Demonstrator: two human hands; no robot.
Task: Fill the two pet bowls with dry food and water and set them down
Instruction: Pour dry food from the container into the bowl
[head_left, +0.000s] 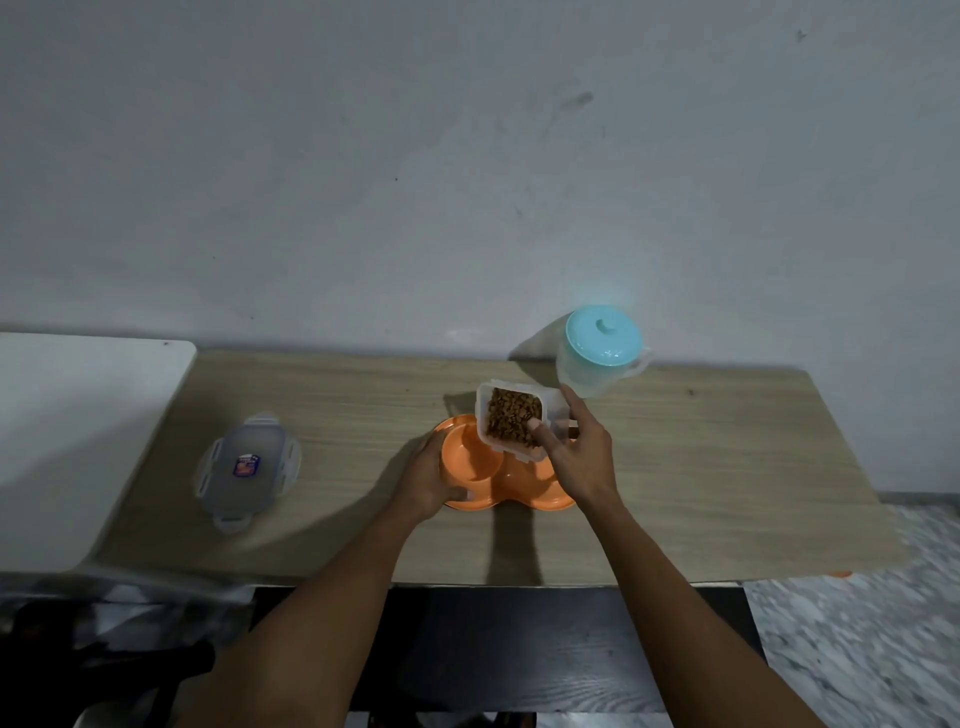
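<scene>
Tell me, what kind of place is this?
Probably a room at home: a wooden table against a plain wall, an orange double pet bowl and a tub of dry food.

Wall (467, 156): plain, pale grey, matt, with a dark smudge (582, 98) high on the right and a few small specks.
Table (727, 467): long, light wood-grain top that stood against the wall; hard-edged shadows lay across it.
White surface (78, 441): smooth, round-cornered, just beside the table's left end.
Dark panel (519, 649): wood-grained, sat below the table's near edge.
Floor (857, 649): grey-and-white speckled, showed at right.
</scene>
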